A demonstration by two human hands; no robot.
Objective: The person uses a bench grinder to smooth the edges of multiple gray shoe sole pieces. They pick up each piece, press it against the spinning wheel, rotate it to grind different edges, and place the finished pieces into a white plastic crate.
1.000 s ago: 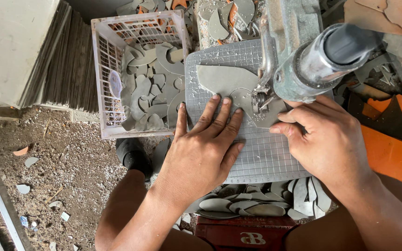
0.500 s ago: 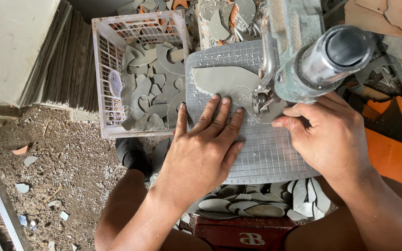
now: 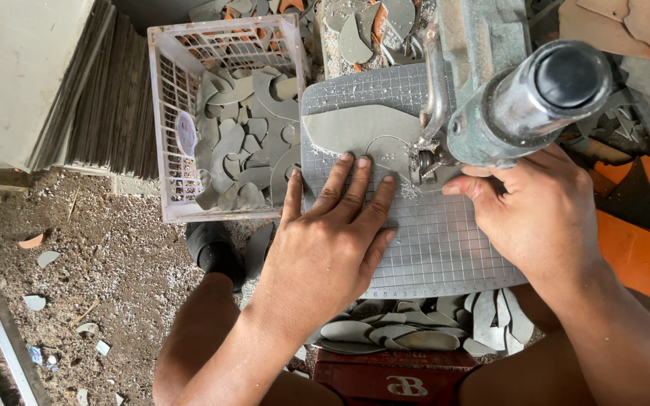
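Note:
A grey curved tile piece [image 3: 359, 129] lies on the gridded cutting table [image 3: 445, 240] of a metal cutting machine [image 3: 524, 98]. My left hand [image 3: 336, 233] lies flat on the table, its fingertips pressing the near edge of the tile piece. My right hand [image 3: 539, 210] rests to the right, beside and under the machine's round motor housing, fingers curled toward the blade area [image 3: 424, 162]; its grip is partly hidden.
A white plastic crate [image 3: 182, 188] of grey curved offcuts stands left of the table. Stacked grey tiles [image 3: 54, 90] lie far left. Oval cut pieces [image 3: 393, 334] pile below the table on a red box [image 3: 400, 376]. Orange shards [image 3: 641, 256] sit right. Gravel ground with chips lower left.
The tile piece has shifted slightly left and toward the blade under my left fingers. My right hand has stayed beside the motor housing.

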